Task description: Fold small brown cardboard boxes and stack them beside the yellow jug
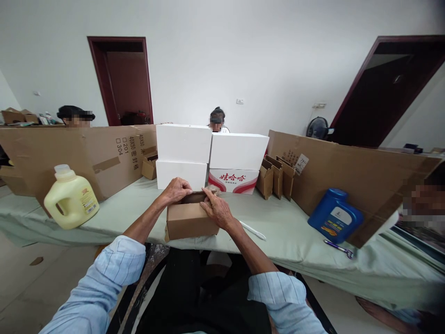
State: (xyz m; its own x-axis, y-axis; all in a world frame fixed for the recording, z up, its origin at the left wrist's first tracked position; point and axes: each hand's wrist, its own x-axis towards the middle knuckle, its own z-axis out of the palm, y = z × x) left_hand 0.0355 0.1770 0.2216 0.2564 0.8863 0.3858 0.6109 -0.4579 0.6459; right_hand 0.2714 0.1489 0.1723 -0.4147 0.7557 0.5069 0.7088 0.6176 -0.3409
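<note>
A small brown cardboard box [191,222] stands at the table's front edge, its top at least partly open. At its back left rim, my left hand [178,190] is closed with the fingertips pinching the cardboard edge. My right hand [218,208] grips the right side of the rim, fingers pointing toward the back and thumb over the near top edge. Something pale and crinkled [213,189] shows just behind the right fingers; I cannot make out what it is. To the right of the box lies a white plastic stick-like tool [255,231], partly hidden by my right forearm.
Stacked white boxes [184,144] rise behind my hands, beside folded brown cartons [274,178]. Large cardboard panels [114,153] flank the table [139,218]. A yellow jug [73,199], a blue bottle [335,215] and a purple-handled tool [339,249] are nearby. Other people sit around.
</note>
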